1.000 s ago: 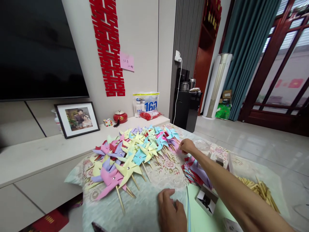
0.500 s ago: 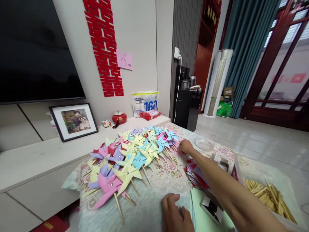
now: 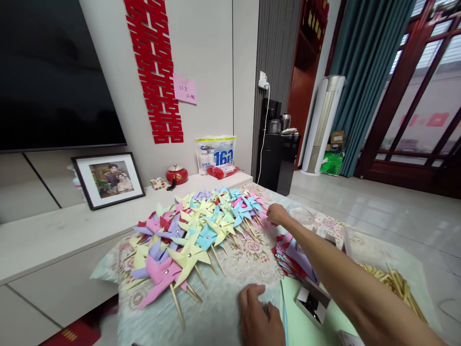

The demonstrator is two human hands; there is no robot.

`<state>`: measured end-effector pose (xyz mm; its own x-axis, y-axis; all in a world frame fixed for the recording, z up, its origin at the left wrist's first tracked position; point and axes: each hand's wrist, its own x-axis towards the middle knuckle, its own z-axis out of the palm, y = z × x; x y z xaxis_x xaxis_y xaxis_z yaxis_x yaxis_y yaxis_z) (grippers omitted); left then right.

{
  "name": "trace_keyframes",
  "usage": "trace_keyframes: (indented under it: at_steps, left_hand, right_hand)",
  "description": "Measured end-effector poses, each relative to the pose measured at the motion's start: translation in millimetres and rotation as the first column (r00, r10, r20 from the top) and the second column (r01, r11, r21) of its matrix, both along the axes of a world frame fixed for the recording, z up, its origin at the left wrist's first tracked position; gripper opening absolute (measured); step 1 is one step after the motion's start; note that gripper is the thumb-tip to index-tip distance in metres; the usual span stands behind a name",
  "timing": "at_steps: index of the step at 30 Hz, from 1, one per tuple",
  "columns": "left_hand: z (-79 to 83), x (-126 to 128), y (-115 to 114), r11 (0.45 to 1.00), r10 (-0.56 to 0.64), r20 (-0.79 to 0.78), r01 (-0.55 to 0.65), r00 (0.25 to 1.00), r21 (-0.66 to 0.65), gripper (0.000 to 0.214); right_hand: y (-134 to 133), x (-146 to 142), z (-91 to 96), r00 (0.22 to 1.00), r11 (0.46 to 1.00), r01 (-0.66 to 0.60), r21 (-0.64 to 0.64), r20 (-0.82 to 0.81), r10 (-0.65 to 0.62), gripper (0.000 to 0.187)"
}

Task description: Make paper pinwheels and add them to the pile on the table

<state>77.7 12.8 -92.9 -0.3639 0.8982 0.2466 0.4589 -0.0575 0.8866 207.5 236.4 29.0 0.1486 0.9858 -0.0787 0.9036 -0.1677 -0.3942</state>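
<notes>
Many paper pinwheels on wooden sticks (image 3: 196, 230) lie spread over a floral tablecloth (image 3: 248, 259). My right hand (image 3: 276, 214) reaches out to the far right end of that spread, fingers closed at a pinwheel stick there; what it grips is too small to make out. My left hand (image 3: 259, 315) rests low on the cloth beside a stack of light green paper (image 3: 306, 331), fingers curled and pressed on the cloth. A fan of cut coloured paper (image 3: 293, 259) lies under my right forearm.
A small box of dark pins (image 3: 311, 300) sits on the green paper. Wooden sticks (image 3: 396, 283) are heaped at the right. A clear glass dish (image 3: 300, 215) stands past my right hand. Behind the table, a low white cabinet (image 3: 54, 230) holds a framed photo (image 3: 108, 179).
My right hand has stayed at the far end of the pinwheel spread with only slight shifts. The camera view moved a little; my left hand remains on the cloth.
</notes>
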Motion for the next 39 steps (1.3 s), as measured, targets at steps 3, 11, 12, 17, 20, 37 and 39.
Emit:
trace_keyframes:
  at_steps: [3, 11, 12, 17, 20, 37, 39]
  left_hand:
    - [4.1, -2, -1, 0.999, -0.015, 0.013, 0.016, 1.0, -0.04, 0.03]
    - [31.6, -12, -8, 0.988, -0.106, 0.027, 0.108, 0.994, -0.106, 0.028]
    - [33.1, -13, -7, 0.988, -0.105, 0.031, 0.108, 0.994, -0.111, 0.028]
    - [30.5, -14, -5, 0.984, -0.123, 0.035, 0.126, 0.992, -0.129, 0.026]
    - [26.2, -15, -3, 0.975, -0.149, 0.033, 0.152, 0.988, -0.16, 0.025]
    - [25.8, -15, -3, 0.967, -0.178, -0.002, 0.175, 0.984, -0.184, 0.025]
    - [24.7, -16, -3, 0.967, -0.187, -0.004, 0.183, 0.982, -0.178, 0.025]
  right_hand:
    - [-10, 4, 26.4, 0.997, 0.995, -0.074, -0.071, -0.024, 0.073, 0.034]
    - [-87, 50, 73.2, 0.97, 0.97, -0.244, -0.003, 0.017, 0.244, 0.008]
    - [-98, 58, 73.4, 0.967, 0.968, -0.252, 0.001, 0.033, 0.251, 0.011]
    - [-136, 91, 58.9, 0.96, 0.967, -0.254, 0.0, 0.126, 0.252, 0.014]
    - [-144, 101, 49.0, 0.948, 0.961, -0.275, -0.006, 0.165, 0.272, 0.015]
    - [-166, 67, 36.8, 0.67, 0.834, -0.387, -0.393, 0.502, 0.547, 0.042]
    - [-166, 64, 33.6, 0.649, 0.831, -0.388, -0.399, 0.522, 0.554, 0.044]
